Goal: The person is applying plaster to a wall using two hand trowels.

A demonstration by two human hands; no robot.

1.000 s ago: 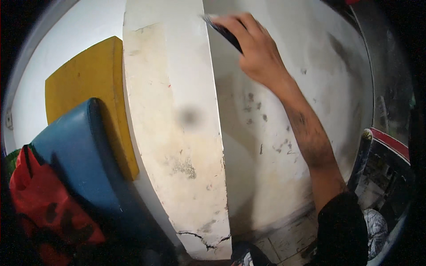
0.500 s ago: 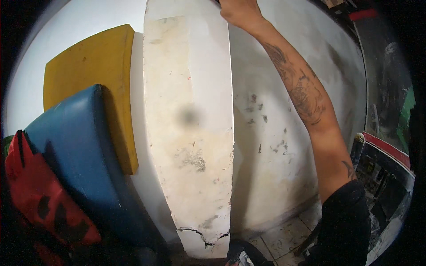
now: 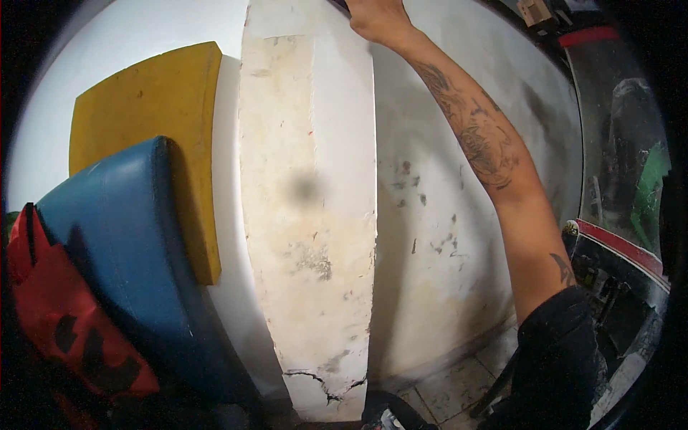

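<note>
My right hand (image 3: 380, 19) is raised high at the top edge, by the right-hand edge of a white pillar (image 3: 342, 122). Its fingers are partly cut off by the frame and look closed. The tip of a dark thing (image 3: 340, 4) shows beside them, too little to tell its kind. The pillar's face is part smooth white, part worn cream with dark scuffs, and a jagged crack runs across its foot. My tattooed right forearm reaches up from the lower right in a black sleeve. My left hand is out of view.
On the left, a blue padded board (image 3: 118, 208) leans before a yellow panel (image 3: 143, 107), with a red cloth (image 3: 79, 330) beside it. Right of the pillar is a stained wall (image 3: 459, 287) above floor tiles (image 3: 459, 383). A dark red-edged cabinet (image 3: 616, 143) stands far right.
My right hand has moved slightly left and up, and a little more of the dark thing shows. The view has shifted slightly; the panels and cloth stay in place.
</note>
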